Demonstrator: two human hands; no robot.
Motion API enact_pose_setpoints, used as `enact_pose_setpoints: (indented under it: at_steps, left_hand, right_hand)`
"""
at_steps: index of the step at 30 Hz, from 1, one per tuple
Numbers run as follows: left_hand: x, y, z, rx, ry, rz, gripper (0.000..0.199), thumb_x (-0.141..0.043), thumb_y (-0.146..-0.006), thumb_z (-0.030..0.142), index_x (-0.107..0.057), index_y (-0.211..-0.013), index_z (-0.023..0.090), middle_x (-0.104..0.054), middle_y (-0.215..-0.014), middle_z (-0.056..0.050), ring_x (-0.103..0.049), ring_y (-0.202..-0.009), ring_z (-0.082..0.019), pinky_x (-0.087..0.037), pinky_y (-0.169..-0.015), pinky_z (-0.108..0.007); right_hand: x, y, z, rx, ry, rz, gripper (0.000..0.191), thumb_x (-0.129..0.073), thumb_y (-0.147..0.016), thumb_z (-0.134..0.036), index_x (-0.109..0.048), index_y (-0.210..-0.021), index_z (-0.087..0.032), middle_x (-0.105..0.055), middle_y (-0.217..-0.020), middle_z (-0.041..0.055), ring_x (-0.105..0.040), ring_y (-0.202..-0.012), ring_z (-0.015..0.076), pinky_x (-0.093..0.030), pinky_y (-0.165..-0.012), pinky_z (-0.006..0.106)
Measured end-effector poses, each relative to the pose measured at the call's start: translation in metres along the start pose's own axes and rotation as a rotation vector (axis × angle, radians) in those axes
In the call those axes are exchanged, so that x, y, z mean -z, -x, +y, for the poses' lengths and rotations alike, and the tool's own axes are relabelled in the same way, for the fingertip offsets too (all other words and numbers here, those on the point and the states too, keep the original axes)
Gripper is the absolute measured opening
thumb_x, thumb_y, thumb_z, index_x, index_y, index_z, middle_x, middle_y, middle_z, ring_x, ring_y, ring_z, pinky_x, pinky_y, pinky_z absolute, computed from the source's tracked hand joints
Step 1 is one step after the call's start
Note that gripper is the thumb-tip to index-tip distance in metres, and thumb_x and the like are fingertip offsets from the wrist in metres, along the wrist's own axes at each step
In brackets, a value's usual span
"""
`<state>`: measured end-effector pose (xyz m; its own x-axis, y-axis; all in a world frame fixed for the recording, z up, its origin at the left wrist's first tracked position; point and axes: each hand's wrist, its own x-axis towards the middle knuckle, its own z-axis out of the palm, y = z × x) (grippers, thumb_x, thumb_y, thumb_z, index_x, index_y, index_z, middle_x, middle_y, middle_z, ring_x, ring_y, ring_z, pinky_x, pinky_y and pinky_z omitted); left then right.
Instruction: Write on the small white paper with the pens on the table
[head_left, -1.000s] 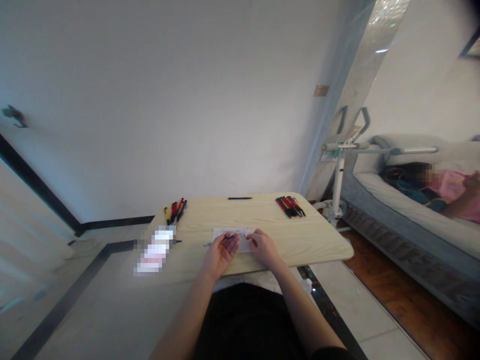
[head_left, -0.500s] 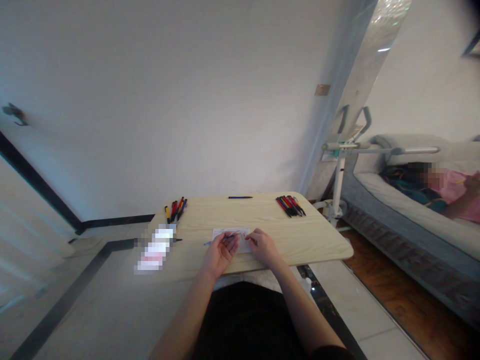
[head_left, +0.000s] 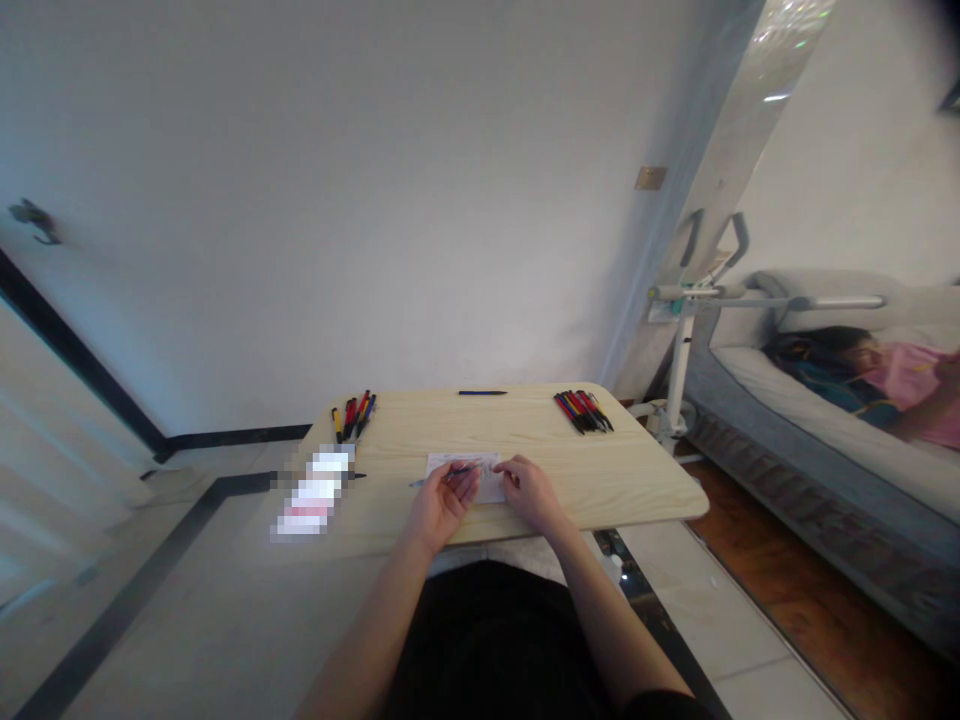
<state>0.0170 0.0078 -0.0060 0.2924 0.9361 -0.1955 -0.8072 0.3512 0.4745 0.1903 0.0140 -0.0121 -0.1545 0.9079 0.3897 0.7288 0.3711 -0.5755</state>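
Over a white sheet of paper (head_left: pixel 491 490) with marks on it, both my hands hover close together near the table's front edge. My left hand (head_left: pixel 444 500) is turned palm up, its fingers curled round a slim dark pen (head_left: pixel 466 469). To its right, my right hand (head_left: pixel 531 492) has thumb and forefinger pinched near the pen's end; anything in that pinch is too small to make out. A small bluish tip (head_left: pixel 417 483) pokes out left of my left hand, and its other end is hidden.
On the wooden table (head_left: pixel 622 480), several pens (head_left: pixel 583 411) lie at the back right and several more pens (head_left: pixel 352 415) at the back left. One dark blue pen (head_left: pixel 483 392) lies along the far edge. A blurred-out bright item (head_left: pixel 315 495) covers the left edge. A person (head_left: pixel 900 375) lies on the sofa.
The view has shifted slightly. My hands keep nearly the same pose, with the pen still in my left hand.
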Motion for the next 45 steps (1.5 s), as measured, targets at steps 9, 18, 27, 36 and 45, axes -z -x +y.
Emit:
enact_pose_setpoints:
  at_steps: [9,18,27,36,45]
  left_hand:
    - [0.001,0.000,0.000,-0.002,-0.009,-0.017,0.010,-0.047,-0.079,0.015,-0.056,-0.080,0.011,-0.066,-0.084,-0.010,-0.063,-0.079,-0.017,-0.051,-0.070,-0.028]
    - [0.000,-0.001,0.000,0.009,-0.036,0.002,0.011,-0.048,-0.079,0.017,-0.057,-0.079,0.010,-0.066,-0.080,-0.010,-0.063,-0.076,-0.017,-0.050,-0.071,-0.028]
    - [-0.002,0.001,0.000,0.019,-0.053,0.000,0.011,-0.049,-0.079,0.017,-0.057,-0.079,0.010,-0.066,-0.082,-0.011,-0.063,-0.078,-0.018,-0.049,-0.073,-0.028]
    - [0.001,-0.001,-0.003,0.024,-0.077,-0.036,0.011,-0.050,-0.079,0.018,-0.058,-0.080,0.010,-0.066,-0.084,-0.012,-0.062,-0.081,-0.019,-0.049,-0.075,-0.030]
    - [0.003,-0.002,-0.004,0.019,-0.102,-0.041,0.011,-0.050,-0.079,0.018,-0.058,-0.080,0.010,-0.066,-0.085,-0.012,-0.062,-0.082,-0.020,-0.048,-0.075,-0.030]
  right_hand:
    - [0.002,-0.002,0.004,-0.017,-0.283,0.137,0.023,-0.045,-0.075,-0.015,-0.064,-0.087,-0.016,-0.061,-0.076,0.0034,-0.050,-0.059,0.0119,-0.040,-0.058,0.023]
    - [-0.005,0.001,-0.017,-0.072,-0.715,0.117,0.022,-0.056,-0.074,-0.034,-0.059,-0.086,-0.016,-0.056,-0.071,0.0019,-0.048,-0.056,0.0106,-0.037,-0.048,0.021]
    - [-0.014,0.001,-0.022,-0.098,-0.884,0.099,0.017,-0.060,-0.071,-0.030,-0.058,-0.083,-0.018,-0.052,-0.067,-0.0016,-0.047,-0.056,0.0093,-0.036,-0.049,0.020]
    - [-0.016,0.002,-0.020,-0.097,-0.863,0.106,0.014,-0.059,-0.072,-0.029,-0.059,-0.079,-0.017,-0.053,-0.066,-0.0010,-0.044,-0.053,0.0087,-0.033,-0.046,0.019]
    - [-0.017,0.002,-0.017,-0.130,-0.879,0.105,0.014,-0.058,-0.073,-0.030,-0.058,-0.074,-0.016,-0.051,-0.056,-0.0027,-0.040,-0.044,0.0070,-0.031,-0.040,0.019]
